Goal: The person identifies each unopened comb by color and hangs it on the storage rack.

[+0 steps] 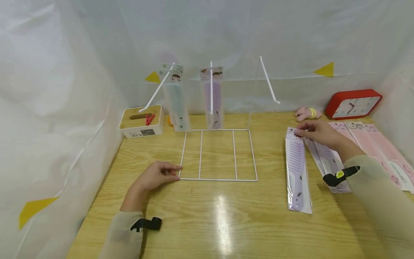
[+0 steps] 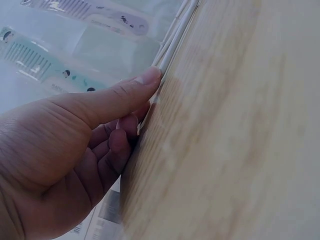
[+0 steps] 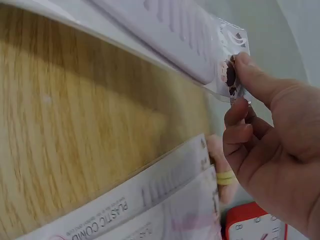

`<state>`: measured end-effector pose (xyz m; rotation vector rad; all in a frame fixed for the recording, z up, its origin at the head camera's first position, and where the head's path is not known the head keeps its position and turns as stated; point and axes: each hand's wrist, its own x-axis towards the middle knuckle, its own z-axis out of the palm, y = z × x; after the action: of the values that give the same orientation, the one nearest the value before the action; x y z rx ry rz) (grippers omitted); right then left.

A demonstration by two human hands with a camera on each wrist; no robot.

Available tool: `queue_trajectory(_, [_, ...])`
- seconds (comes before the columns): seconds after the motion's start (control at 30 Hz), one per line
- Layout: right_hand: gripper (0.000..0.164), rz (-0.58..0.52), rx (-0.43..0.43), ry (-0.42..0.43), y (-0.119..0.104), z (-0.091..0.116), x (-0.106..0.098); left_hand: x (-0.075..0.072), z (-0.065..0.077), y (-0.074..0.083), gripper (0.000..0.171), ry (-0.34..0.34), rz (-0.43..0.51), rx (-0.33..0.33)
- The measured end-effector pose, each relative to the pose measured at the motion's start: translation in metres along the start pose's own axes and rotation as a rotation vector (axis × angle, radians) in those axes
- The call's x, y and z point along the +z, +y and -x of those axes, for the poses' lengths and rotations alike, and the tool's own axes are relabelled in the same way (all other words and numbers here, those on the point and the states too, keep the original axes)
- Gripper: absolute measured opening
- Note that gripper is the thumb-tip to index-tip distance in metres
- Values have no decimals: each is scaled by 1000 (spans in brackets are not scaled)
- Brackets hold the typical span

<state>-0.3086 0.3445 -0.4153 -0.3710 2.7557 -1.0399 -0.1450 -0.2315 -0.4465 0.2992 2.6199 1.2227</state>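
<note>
The tabletop (image 1: 181,223) carries a rack (image 1: 218,180), its near left corner seemingly pinched by the left hand (image 1: 158,176). At right, the right hand (image 1: 323,135) pinches a comb (image 1: 295,169) by its far end; so slight a grip could let it slip.

Print on a comb packet (image 3: 145,192) and a red clock (image 3: 252,215)
The packet reads "PLASTIC COMB"; the clock's face shows 8 and 9.
</note>
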Motion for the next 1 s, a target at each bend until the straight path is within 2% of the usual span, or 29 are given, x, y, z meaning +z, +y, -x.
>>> queue_trajectory(0.2, [38,25,1,16,-38,39,-18,1,-1,2,33,-15,-2,-1])
queue_trajectory(0.33, [31,-40,-27,34,-66,66,-35,2,-3,2,33,-15,-7,2])
queue_trajectory(0.47, [16,-131,-157,79,-99,89,-46,1,-3,1,33,-14,-12,14])
queue_trajectory(0.53, [15,-153,-235,84,-117,99,-49,1,-1,1,33,-14,-10,14])
queue_trajectory(0.7, [23,-159,-440,31,-160,119,-54,0,4,-1,33,-15,-15,10])
queue_trajectory(0.8, [29,-115,-559,11,-184,124,-57,1,3,-1,33,-14,-15,9])
queue_trajectory(0.93, [31,-119,-635,-42,-214,125,-56,0,1,1,32,-6,-19,-2])
queue_trajectory(1.0, [29,-137,-619,-72,-226,126,-53,0,1,1,32,-4,-26,0])
